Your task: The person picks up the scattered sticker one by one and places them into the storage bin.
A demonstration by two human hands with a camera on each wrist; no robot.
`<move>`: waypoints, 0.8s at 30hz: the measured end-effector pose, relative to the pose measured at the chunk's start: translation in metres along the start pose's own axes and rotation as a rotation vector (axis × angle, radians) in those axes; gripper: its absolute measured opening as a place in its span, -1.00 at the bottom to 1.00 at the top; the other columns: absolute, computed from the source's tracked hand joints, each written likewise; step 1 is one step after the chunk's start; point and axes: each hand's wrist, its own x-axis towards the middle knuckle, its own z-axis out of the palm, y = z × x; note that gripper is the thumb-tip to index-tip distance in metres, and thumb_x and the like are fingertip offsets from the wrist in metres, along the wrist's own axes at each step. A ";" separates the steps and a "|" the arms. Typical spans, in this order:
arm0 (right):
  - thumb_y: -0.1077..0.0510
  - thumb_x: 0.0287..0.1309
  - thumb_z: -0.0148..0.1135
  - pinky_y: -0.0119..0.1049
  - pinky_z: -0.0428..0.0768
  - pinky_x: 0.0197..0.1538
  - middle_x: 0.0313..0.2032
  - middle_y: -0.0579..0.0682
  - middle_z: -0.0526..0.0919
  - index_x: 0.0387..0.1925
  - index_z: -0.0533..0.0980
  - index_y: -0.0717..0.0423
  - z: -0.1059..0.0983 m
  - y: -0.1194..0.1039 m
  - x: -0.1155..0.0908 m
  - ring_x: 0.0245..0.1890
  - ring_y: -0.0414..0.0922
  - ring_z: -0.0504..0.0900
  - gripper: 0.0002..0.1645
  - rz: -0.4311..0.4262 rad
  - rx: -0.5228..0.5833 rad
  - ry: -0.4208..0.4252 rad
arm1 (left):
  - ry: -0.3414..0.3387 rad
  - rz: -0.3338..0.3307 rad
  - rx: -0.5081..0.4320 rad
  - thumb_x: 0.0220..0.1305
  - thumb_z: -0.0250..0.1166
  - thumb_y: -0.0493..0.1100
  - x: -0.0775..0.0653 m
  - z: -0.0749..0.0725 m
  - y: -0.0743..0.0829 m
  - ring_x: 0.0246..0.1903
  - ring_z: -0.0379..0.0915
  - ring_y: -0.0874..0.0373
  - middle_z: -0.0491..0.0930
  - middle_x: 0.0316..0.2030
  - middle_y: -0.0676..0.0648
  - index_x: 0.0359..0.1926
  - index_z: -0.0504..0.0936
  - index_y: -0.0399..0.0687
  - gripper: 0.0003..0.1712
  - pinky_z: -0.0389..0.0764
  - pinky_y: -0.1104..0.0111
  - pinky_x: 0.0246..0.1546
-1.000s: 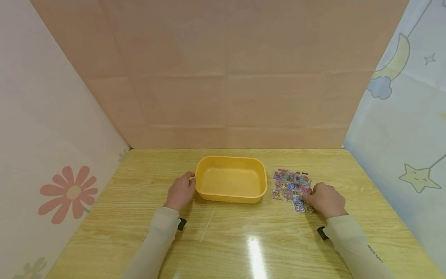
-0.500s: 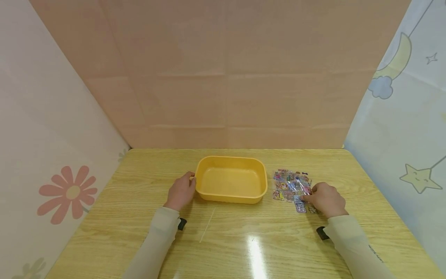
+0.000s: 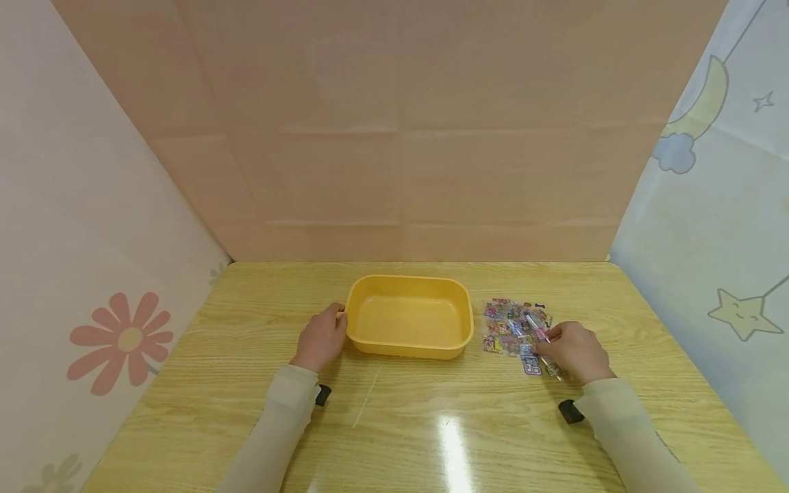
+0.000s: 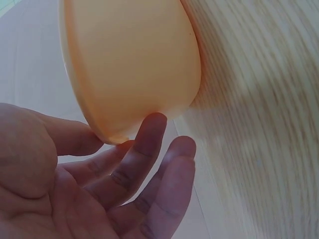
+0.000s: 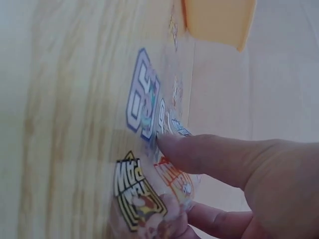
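Note:
A yellow plastic basin (image 3: 409, 350) stands mid-table in the head view. At its left end my left hand (image 3: 320, 337) holds the rim, the thumb on the rim and fingertips against the outer wall in the left wrist view. To the right of the basin lie clear sheets of colourful stickers (image 3: 508, 327), overlapping one another. My right hand (image 3: 578, 350) pinches the right edge of a clear sticker sheet (image 5: 174, 181) between thumb and fingers. That edge curls up from the sheets beneath, with a streak of glare along it. Some of the fingers are hidden behind the sheet.
The wood-grain table (image 3: 394, 418) reaches back to a pinkish-brown backdrop (image 3: 401, 137). Pale printed cloths flank it, a flower (image 3: 128, 342) on the left one and a star (image 3: 742, 315) on the right one. Dark bands sit at both wrists.
The pinched edge of the sticker sheet has lifted and curled upward, its glare streak shifting right. My left hand and the basin have not moved.

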 end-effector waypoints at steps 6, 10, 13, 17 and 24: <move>-0.03 0.22 0.35 -0.11 0.54 -0.36 -0.11 0.33 0.64 0.02 0.50 0.41 0.002 0.001 0.001 -0.44 -0.03 0.58 -0.40 -0.026 0.055 -0.010 | 0.005 0.000 0.007 0.55 0.00 -0.16 0.000 0.000 0.002 -0.57 0.39 0.15 0.67 -0.35 -0.13 0.24 0.50 -0.32 -0.58 0.40 0.33 -0.53; -0.03 0.22 0.33 -0.09 0.56 -0.36 -0.15 0.33 0.65 0.05 0.44 0.42 0.002 0.003 0.002 -0.41 -0.01 0.61 -0.38 -0.034 0.041 -0.007 | 0.009 0.004 0.002 0.54 0.01 -0.17 0.001 0.001 0.002 -0.55 0.42 0.13 0.68 -0.30 -0.16 0.24 0.50 -0.33 -0.58 0.43 0.31 -0.52; -0.05 0.21 0.31 -0.02 0.57 -0.28 -0.15 0.31 0.65 0.18 0.36 0.47 0.001 0.005 0.004 -0.31 0.05 0.61 -0.24 -0.022 0.020 -0.009 | -0.004 -0.004 -0.023 0.54 0.02 -0.15 0.003 0.002 -0.001 -0.47 0.49 0.12 0.69 -0.23 -0.18 0.24 0.50 -0.33 -0.58 0.51 0.27 -0.45; -0.04 0.23 0.28 0.08 0.56 -0.20 -0.07 0.38 0.62 0.26 0.30 0.53 -0.001 0.007 0.004 -0.18 0.19 0.61 -0.17 -0.004 0.034 -0.015 | -0.035 -0.027 -0.125 0.54 0.03 -0.15 0.007 0.003 -0.006 -0.33 0.55 0.08 0.67 -0.13 -0.21 0.25 0.49 -0.35 -0.57 0.57 0.24 -0.33; 0.03 0.36 0.13 -0.07 0.50 -0.36 -0.30 0.20 0.67 0.09 0.49 0.42 -0.003 0.008 0.001 -0.37 0.06 0.58 -0.49 -0.019 0.050 0.017 | -0.064 -0.050 -0.275 0.52 0.03 -0.17 0.015 0.007 -0.016 -0.30 0.53 0.07 0.63 -0.13 -0.25 0.25 0.47 -0.41 -0.54 0.56 0.30 -0.32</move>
